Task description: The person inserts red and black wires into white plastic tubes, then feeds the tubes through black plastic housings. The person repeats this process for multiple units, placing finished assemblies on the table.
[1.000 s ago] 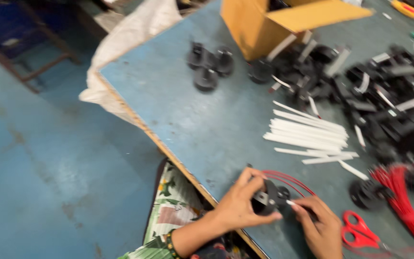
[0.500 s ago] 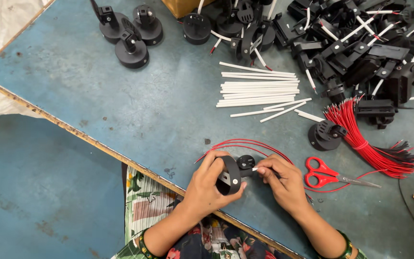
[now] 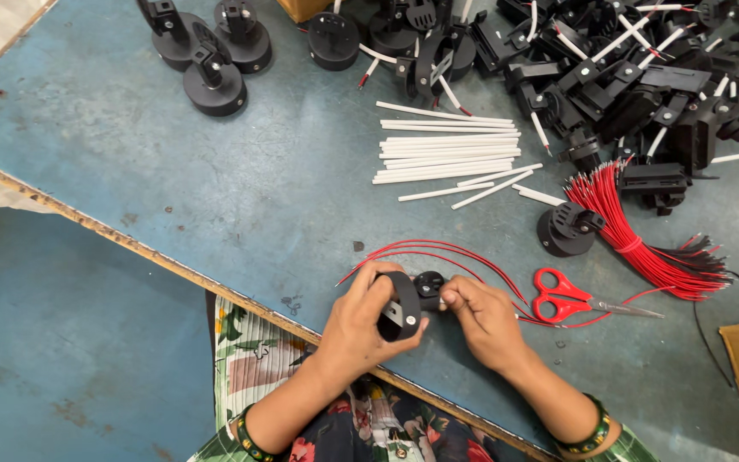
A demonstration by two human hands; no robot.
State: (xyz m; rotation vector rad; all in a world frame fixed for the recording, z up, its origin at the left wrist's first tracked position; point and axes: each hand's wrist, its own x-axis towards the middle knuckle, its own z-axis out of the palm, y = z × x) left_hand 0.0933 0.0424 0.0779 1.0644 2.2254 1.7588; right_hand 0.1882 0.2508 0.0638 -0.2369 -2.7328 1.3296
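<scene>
My left hand [image 3: 359,323] grips a round black plastic fitting [image 3: 402,305] near the table's front edge. My right hand [image 3: 482,315] pinches the small black bracket [image 3: 430,287] at the fitting's far side, fingertips touching it. Thin red wires [image 3: 438,253] loop out from the fitting across the blue tabletop toward the right. Both hands sit close together, touching the same part.
Red-handled scissors [image 3: 568,299] lie just right of my right hand. A bundle of red wires [image 3: 643,241], a lone black fitting [image 3: 564,229], white tubes [image 3: 448,154], a pile of black parts [image 3: 609,60] and three black fittings [image 3: 211,51] lie farther back. The table edge [image 3: 130,235] runs diagonally at left.
The view has swung so the table fills the frame. My hands have stayed on the black fitting, turning it slightly between the fingers.
</scene>
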